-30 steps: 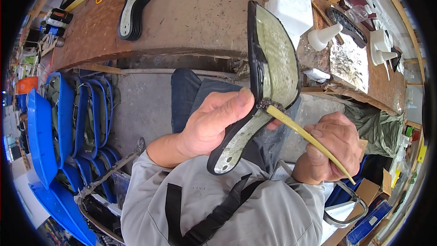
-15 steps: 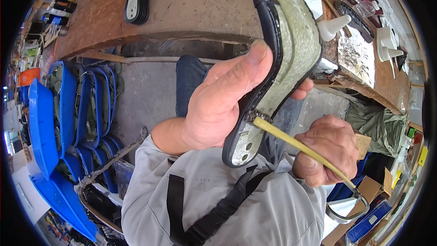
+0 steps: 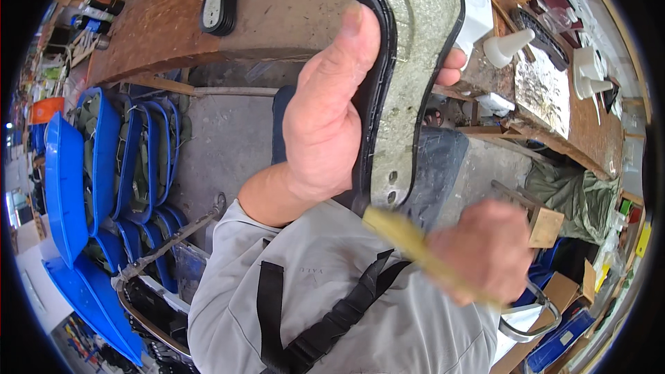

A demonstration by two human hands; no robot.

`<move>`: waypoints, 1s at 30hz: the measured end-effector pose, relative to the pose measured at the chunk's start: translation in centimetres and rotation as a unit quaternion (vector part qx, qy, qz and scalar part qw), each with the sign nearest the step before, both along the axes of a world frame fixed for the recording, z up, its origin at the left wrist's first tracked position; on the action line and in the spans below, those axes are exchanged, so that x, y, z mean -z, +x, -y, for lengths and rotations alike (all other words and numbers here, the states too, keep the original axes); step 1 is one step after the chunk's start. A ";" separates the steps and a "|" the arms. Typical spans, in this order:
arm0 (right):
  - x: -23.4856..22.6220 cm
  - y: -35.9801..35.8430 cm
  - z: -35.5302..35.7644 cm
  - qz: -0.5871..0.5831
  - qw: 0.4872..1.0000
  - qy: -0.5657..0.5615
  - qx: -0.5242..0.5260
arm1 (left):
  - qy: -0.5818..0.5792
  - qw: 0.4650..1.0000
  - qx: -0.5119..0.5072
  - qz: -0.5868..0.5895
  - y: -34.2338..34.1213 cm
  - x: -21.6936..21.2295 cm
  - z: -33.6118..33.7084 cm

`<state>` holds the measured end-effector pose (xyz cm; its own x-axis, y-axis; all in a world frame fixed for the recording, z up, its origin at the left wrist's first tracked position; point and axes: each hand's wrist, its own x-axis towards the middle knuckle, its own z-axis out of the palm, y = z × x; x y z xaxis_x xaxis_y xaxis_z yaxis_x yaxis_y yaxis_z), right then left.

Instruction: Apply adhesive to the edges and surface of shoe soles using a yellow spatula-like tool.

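Observation:
My left hand (image 3: 324, 114) grips a shoe sole (image 3: 410, 76) upright in front of me, thumb along its black stitched rim and fingertips round the far edge. Its grey-green surface faces me and looks coated and shiny, with small dark holes near the lower end. My right hand (image 3: 481, 253), smeared by motion, is closed on a yellow-handled brush (image 3: 398, 235). The brush's tip is blurred beside the sole's lower end; whether it touches cannot be made out.
A stack of similar soles (image 3: 220, 10) lies on the brown workbench (image 3: 291, 21). White nozzle-topped containers (image 3: 509, 47) stand on the right-hand bench. Blue bins (image 3: 66, 187) of green pieces fill the left. A wooden block (image 3: 546, 227) and cardboard box (image 3: 560, 291) sit at right.
The sole has moved up and slightly left with my left hand. The brush has shifted down off the dark patch near the lower holes, and my right hand has moved slightly downward.

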<state>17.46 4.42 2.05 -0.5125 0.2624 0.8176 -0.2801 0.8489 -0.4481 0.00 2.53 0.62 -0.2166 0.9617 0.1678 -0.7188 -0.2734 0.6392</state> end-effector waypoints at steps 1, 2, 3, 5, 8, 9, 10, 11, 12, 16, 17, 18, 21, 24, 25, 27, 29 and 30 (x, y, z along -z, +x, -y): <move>-0.2 0.1 0.2 0.014 0.996 0.064 -0.063 | 0.000 1.000 -0.014 0.001 -0.1 -0.1 -0.1; -0.3 0.3 0.3 -0.003 0.999 0.045 -0.025 | -0.007 1.000 -0.012 -0.022 -0.3 -0.1 -0.2; -0.2 0.5 0.3 0.032 0.998 0.051 -0.024 | -0.008 1.000 -0.010 -0.018 -0.3 -0.1 -0.3; 0.3 1.0 -0.2 0.050 0.997 0.065 -0.005 | -0.015 1.000 0.000 -0.002 -0.3 -0.2 -0.6; 0.7 2.4 0.0 0.011 0.992 0.122 -0.027 | -0.005 1.000 0.011 0.008 -0.4 -0.2 -0.8; 0.8 2.8 0.0 -0.014 0.992 0.124 -0.032 | -0.003 1.000 0.017 0.017 -0.4 -0.2 -0.9; 1.0 2.9 -0.1 0.053 0.991 0.109 0.050 | -0.001 0.999 0.022 0.027 -0.3 -0.1 -0.9; 1.0 3.0 -0.1 0.044 0.996 0.079 -0.015 | 0.001 0.999 0.030 0.040 -0.4 -0.1 -1.0; 1.0 2.9 -0.4 0.030 0.995 0.063 -0.077 | 0.006 0.998 0.035 0.051 -0.4 0.0 -1.1; 0.1 1.6 -2.7 -0.001 0.995 0.072 -0.076 | 0.020 0.990 0.079 0.111 -0.4 0.2 -1.2; -0.6 1.5 -3.2 0.068 0.993 0.080 -0.062 | 0.026 0.986 0.093 0.133 -0.4 0.3 -1.3; -1.4 1.5 -3.8 0.071 0.986 0.110 -0.101 | 0.033 0.982 0.106 0.151 -0.4 0.4 -1.2; -2.6 1.6 -5.1 -0.011 0.968 -0.011 -0.249 | 0.047 0.971 0.139 0.189 -0.2 0.5 -1.1; -1.5 1.9 -4.9 -0.015 0.992 0.042 -0.117 | 0.037 0.970 0.145 0.190 -0.3 0.4 -1.1; -1.2 2.2 -4.7 0.001 0.993 0.060 -0.106 | 0.030 0.972 0.145 0.183 -0.3 0.4 -1.1; -0.6 2.9 -4.7 0.034 0.990 0.097 -0.093 | 0.013 0.978 0.127 0.168 -0.8 0.1 -1.1; -1.0 3.7 -4.8 0.055 0.986 0.085 -0.133 | 0.016 0.980 0.117 0.161 -0.9 -0.1 -1.2; -1.5 4.1 -4.9 0.061 0.981 0.054 -0.176 | 0.008 0.983 0.095 0.155 -0.8 -0.2 -1.2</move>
<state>21.54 9.29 3.60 -0.6513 -0.0330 0.7581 -0.5145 0.7536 -0.4092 -0.78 3.77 0.81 -0.0764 0.9875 0.1382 -0.9172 -0.1240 0.3787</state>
